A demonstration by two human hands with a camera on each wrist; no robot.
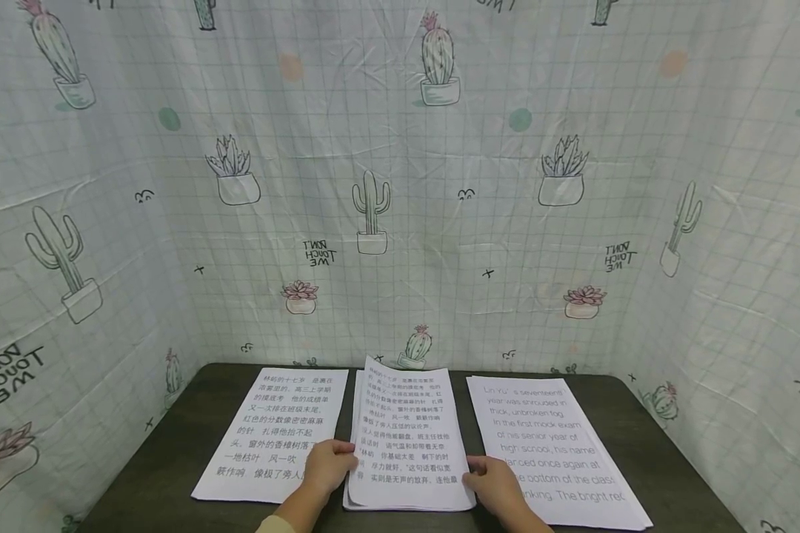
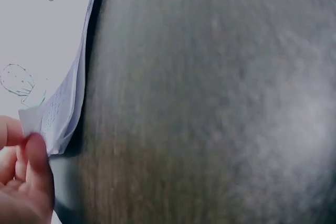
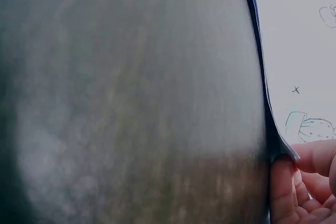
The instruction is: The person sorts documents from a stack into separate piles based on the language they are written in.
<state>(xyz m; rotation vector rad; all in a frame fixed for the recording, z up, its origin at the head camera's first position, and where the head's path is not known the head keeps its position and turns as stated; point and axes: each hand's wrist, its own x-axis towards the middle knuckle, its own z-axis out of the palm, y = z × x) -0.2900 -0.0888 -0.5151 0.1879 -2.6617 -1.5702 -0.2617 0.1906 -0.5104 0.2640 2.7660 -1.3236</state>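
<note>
In the head view a stack of printed sheets (image 1: 407, 444) with Chinese text lies at the middle of the dark table. Its top sheet lifts a little at the far left corner. My left hand (image 1: 330, 466) pinches the left edge of the stack near its close end; the left wrist view shows finger and thumb on the bent paper edge (image 2: 65, 108). On the opposite side my right hand (image 1: 496, 485) pinches the right edge. Thumb and finger of the right hand (image 3: 310, 177) also show on that edge in the right wrist view. How many sheets each hand holds, I cannot tell.
To the left lies another Chinese-text stack (image 1: 273, 429), partly behind my left hand. An English-text stack (image 1: 547, 437) lies on the right, its near left part covered by my right hand. Cactus-printed cloth (image 1: 400, 148) hangs behind the dark table (image 1: 167, 437) and along both sides.
</note>
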